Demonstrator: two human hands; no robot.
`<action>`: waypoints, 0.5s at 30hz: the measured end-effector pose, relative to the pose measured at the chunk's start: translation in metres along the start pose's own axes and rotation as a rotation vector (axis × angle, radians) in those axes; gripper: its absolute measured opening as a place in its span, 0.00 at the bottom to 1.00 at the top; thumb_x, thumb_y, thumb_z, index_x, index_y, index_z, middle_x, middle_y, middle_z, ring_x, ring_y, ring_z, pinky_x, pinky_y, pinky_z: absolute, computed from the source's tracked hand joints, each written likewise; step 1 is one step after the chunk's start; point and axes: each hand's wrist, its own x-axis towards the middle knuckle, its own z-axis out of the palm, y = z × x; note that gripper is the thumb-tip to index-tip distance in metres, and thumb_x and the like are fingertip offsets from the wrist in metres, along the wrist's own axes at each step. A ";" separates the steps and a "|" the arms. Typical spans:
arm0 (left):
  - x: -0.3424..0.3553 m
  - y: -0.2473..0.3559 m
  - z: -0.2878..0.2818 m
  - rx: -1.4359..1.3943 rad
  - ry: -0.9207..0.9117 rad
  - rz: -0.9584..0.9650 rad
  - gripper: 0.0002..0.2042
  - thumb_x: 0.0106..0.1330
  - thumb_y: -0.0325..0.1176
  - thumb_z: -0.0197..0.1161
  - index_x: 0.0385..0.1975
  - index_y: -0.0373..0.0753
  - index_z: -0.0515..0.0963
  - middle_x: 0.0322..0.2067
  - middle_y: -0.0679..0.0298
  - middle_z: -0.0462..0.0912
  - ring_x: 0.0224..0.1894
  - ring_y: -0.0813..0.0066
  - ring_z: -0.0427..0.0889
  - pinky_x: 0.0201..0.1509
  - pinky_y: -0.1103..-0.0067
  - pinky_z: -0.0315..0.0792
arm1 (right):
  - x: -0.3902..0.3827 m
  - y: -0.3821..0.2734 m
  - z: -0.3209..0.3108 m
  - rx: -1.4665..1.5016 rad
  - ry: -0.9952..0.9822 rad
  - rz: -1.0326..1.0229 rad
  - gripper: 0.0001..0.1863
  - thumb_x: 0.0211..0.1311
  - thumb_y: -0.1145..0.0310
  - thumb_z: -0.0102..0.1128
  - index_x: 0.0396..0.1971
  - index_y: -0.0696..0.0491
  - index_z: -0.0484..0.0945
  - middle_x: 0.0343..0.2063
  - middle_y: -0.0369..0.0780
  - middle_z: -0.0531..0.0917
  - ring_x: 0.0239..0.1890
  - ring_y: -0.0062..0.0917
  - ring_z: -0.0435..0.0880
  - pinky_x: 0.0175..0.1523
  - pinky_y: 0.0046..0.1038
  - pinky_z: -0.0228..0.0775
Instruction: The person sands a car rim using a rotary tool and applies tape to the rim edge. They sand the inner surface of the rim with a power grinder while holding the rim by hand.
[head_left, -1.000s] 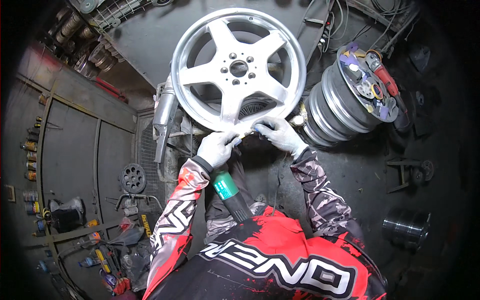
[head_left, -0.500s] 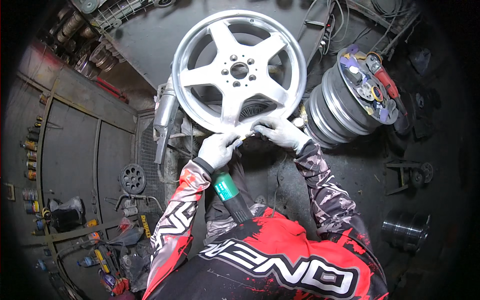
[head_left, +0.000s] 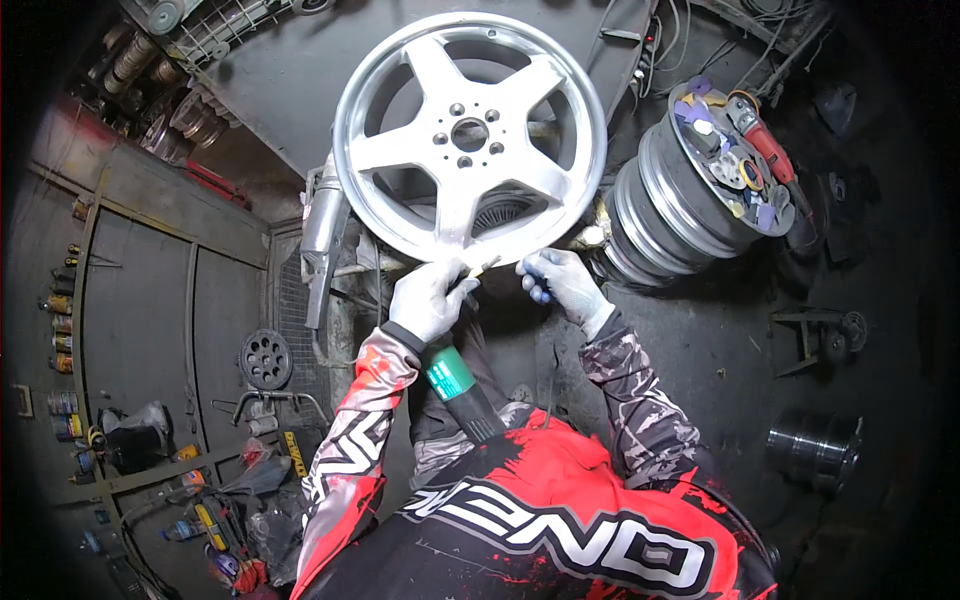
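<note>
My left hand (head_left: pixel 428 300), in a whitish glove, is wrapped round a green and black straight grinder (head_left: pixel 448 372). The grinder's body slants down toward my shirt, and its slim light tip (head_left: pixel 485 267) sticks out past my thumb. To the right, apart from the tip, is my gloved right hand (head_left: pixel 566 284). Its fingers are curled in with blue-stained tips; whatever they hold, if anything, is hidden. Just beyond both hands a white five-spoke wheel rim (head_left: pixel 462 205) lies face up, its near edge close to the left hand.
At right, a stack of silver rims (head_left: pixel 665 205) carries a red angle grinder (head_left: pixel 765 145) and several sanding discs. A metal cylinder (head_left: pixel 323 215) stands left of the white rim. Another rim (head_left: pixel 815 450) lies on the floor. Cans and bottles (head_left: pixel 62 330) line the left wall.
My right hand has drawn away from the grinder's tip, to the right and slightly down. The left hand keeps its hold on the grinder. The whole view has shifted a little.
</note>
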 end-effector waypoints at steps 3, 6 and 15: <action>-0.001 0.000 0.001 0.009 -0.054 -0.042 0.12 0.65 0.38 0.68 0.46 0.42 0.82 0.35 0.55 0.86 0.39 0.53 0.86 0.42 0.66 0.78 | -0.007 -0.007 -0.001 -0.131 -0.099 0.072 0.12 0.70 0.63 0.59 0.32 0.56 0.82 0.25 0.35 0.83 0.23 0.15 0.79 0.28 0.19 0.70; 0.002 -0.003 0.006 -0.023 -0.019 0.006 0.12 0.66 0.38 0.68 0.45 0.42 0.82 0.35 0.54 0.86 0.39 0.52 0.86 0.41 0.66 0.78 | -0.013 -0.021 0.012 -0.583 0.089 -0.474 0.10 0.67 0.66 0.62 0.42 0.55 0.83 0.29 0.43 0.84 0.31 0.29 0.87 0.40 0.33 0.79; 0.001 -0.009 0.010 0.029 -0.020 0.030 0.10 0.68 0.39 0.65 0.44 0.42 0.82 0.33 0.53 0.85 0.37 0.51 0.85 0.40 0.64 0.78 | 0.001 -0.023 0.008 -0.992 -0.028 -0.924 0.09 0.62 0.69 0.65 0.41 0.54 0.82 0.34 0.46 0.85 0.40 0.43 0.85 0.46 0.39 0.78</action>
